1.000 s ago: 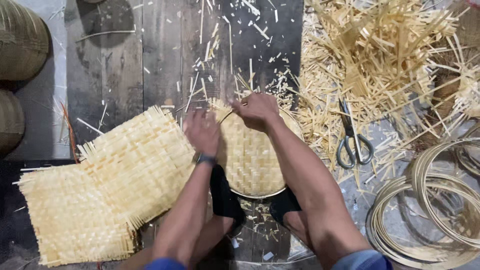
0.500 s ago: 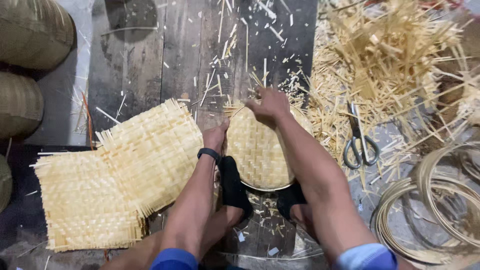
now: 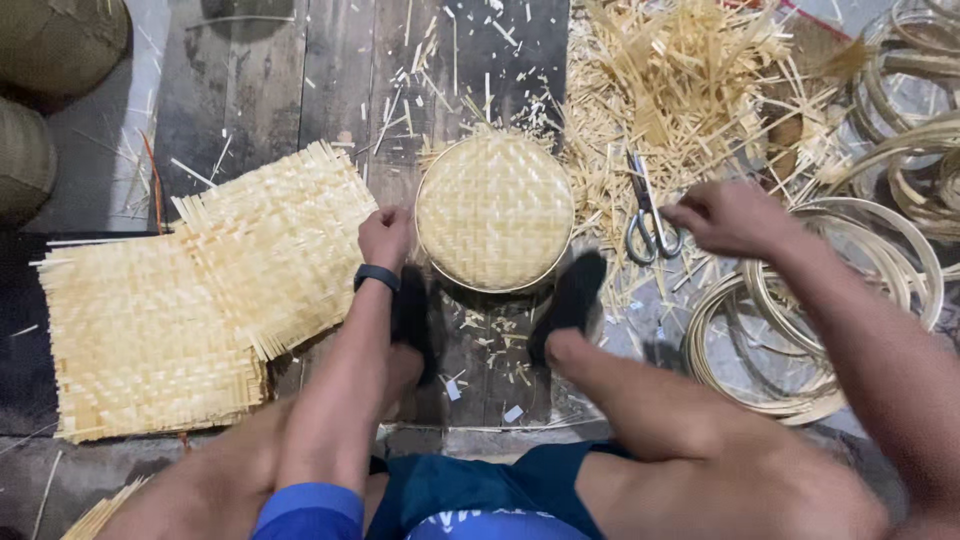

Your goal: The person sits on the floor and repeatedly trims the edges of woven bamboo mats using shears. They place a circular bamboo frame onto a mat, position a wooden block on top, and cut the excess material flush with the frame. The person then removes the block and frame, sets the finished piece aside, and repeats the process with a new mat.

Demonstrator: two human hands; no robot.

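pale woven bamboo forms a round, domed basket (image 3: pixel 494 212) lying at the centre of the frame on dark wooden planks (image 3: pixel 300 90), its rim bound by a thin hoop. the left hand (image 3: pixel 385 237) sits just left of the basket at its lower left edge, fingers curled into a loose fist; whether they pinch the rim cannot be told. a dark wristband (image 3: pixel 376 277) circles that wrist. the right hand (image 3: pixel 722 217) hovers at centre right, blurred, fingers bent inward and holding nothing that can be made out, just right of a pair of scissors (image 3: pixel 648 214) lying on the floor with handles toward the bottom of the frame. two flat woven mats (image 3: pixel 200 290) overlap at the left of the frame, the upper one tilted and reaching close to the left hand, their edges fringed with loose strip ends. a heap of cut bamboo strips (image 3: pixel 690 90) fills the upper right, with splinters scattered over the planks. coiled bamboo hoops (image 3: pixel 850 300) lie at the right edge, under and beside the right forearm. two dark feet (image 3: pixel 570 300) rest just below the basket. finished domed baskets (image 3: pixel 40 90) show at the upper left corner.
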